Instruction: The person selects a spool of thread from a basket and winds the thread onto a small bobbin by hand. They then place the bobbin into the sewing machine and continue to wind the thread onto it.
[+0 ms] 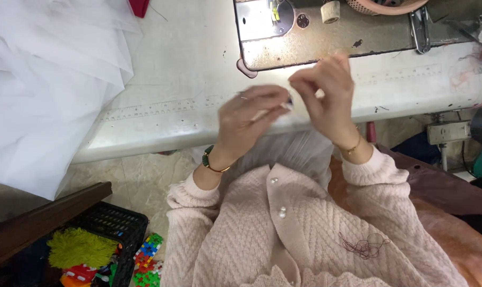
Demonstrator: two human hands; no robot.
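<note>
My left hand point(249, 119) and my right hand point(328, 95) are raised close together over the front edge of a white sewing table point(188, 79). The fingertips of both hands pinch something very small and dark point(289, 101) between them; it is blurred and I cannot tell what it is. Thin white fabric point(291, 149) lies under my hands and falls into my lap. I wear a pink knitted cardigan point(283, 228) with pearl buttons, a bracelet on each wrist. A tangle of dark red thread point(365, 245) clings to the right sleeve.
The metal bed of a sewing machine point(326, 32) lies at the top of the table. A heap of white sheer fabric point(44, 90) covers the table's left end. A black crate point(111, 228) with yellow-green yarn point(79, 247) and colourful pieces stands on the floor at lower left.
</note>
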